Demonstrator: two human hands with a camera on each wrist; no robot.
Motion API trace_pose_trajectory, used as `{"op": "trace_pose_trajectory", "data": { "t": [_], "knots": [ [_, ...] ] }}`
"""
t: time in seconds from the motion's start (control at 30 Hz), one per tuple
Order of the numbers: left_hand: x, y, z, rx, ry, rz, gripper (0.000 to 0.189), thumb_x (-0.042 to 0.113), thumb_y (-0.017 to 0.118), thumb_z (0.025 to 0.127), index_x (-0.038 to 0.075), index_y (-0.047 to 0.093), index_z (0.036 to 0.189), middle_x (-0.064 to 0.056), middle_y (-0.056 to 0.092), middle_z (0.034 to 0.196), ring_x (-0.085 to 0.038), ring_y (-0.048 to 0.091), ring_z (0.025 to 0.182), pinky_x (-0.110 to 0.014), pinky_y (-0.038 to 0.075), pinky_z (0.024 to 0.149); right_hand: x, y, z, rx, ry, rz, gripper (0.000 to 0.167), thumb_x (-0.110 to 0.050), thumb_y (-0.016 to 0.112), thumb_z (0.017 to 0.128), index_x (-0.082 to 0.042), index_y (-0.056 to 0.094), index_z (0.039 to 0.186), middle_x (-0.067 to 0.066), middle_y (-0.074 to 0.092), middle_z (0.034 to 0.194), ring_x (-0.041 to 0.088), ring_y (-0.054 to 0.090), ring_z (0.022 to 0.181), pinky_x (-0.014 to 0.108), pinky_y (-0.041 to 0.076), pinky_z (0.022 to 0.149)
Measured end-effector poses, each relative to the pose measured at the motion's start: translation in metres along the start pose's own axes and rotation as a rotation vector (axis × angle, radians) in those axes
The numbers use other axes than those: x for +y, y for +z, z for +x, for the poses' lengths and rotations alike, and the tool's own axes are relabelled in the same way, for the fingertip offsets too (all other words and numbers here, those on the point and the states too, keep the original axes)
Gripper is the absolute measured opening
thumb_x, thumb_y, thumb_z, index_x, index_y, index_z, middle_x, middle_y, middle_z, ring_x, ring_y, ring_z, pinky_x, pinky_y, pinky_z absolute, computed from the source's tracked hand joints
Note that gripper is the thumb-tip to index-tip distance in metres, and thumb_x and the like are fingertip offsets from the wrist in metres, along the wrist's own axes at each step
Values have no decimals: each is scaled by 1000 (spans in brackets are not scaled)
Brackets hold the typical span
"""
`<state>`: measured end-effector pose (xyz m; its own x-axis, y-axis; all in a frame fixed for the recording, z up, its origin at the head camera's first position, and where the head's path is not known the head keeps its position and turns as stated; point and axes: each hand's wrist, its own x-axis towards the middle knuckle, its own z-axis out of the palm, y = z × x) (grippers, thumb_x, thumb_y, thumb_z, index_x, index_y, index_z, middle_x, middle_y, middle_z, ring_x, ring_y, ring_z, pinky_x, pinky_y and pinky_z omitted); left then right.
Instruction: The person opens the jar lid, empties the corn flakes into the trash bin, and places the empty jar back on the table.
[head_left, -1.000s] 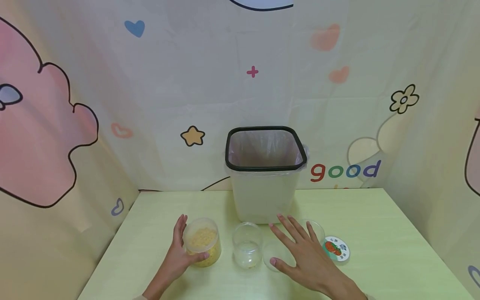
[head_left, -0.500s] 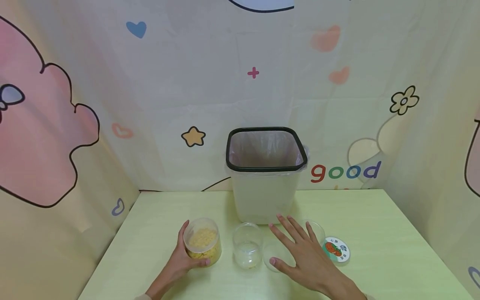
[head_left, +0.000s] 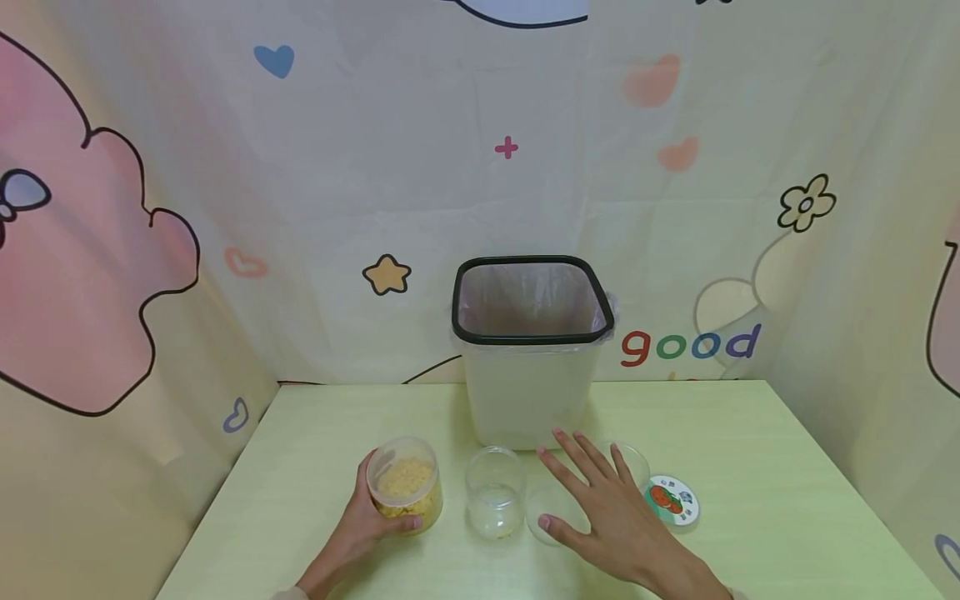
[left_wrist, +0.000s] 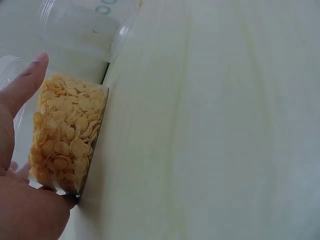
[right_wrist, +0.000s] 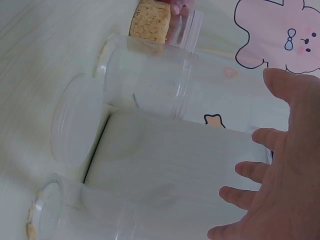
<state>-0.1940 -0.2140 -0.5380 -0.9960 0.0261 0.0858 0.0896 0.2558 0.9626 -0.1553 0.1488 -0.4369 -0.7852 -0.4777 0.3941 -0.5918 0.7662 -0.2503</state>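
In the head view my left hand [head_left: 358, 527] grips a clear jar of yellow flakes [head_left: 408, 487] from its left side. The thumb lies across the jar's front and the other fingers pass behind it. Seen from the left wrist, the flakes [left_wrist: 70, 130] fill much of the jar, which stands on the table. My right hand [head_left: 611, 517] is held with fingers spread above the table, holding nothing. Beneath it is a clear lid [head_left: 546, 510]. A clear jar [head_left: 495, 493] with a few crumbs at its bottom stands between the hands.
A bin [head_left: 528, 392] with a black rim and a plastic liner stands at the back middle. Another clear jar [right_wrist: 85, 210] is partly hidden behind my right hand in the head view. A round lid with a printed label [head_left: 675, 500] lies to the right.
My left fingers, straight beside the jar a second ago, have closed in around it from behind. The jar and my right hand stay in place.
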Motion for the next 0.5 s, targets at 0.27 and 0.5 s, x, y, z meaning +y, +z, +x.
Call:
{"op": "trace_pose_trajectory", "data": {
  "t": [0.27, 0.5],
  "knots": [
    [1, 2, 1, 14, -16, 22, 107, 10, 92, 62, 12, 27, 148, -15, 48, 141, -32, 47, 131, -51, 33, 111, 0, -1, 0, 5, 0, 7, 70, -55, 59, 91, -30, 36, 152, -3, 19, 165, 33, 27, 148, 58, 6, 121],
    [6, 2, 0, 41, -34, 12, 107, 14, 93, 62, 18, 28, 147, -12, 47, 142, -31, 47, 131, -49, 34, 110, 1, -5, 5, 13, -11, -4, 72, -56, 59, 90, -36, 30, 153, -4, 18, 165, 32, 27, 149, 65, 14, 115]
  ]
}}
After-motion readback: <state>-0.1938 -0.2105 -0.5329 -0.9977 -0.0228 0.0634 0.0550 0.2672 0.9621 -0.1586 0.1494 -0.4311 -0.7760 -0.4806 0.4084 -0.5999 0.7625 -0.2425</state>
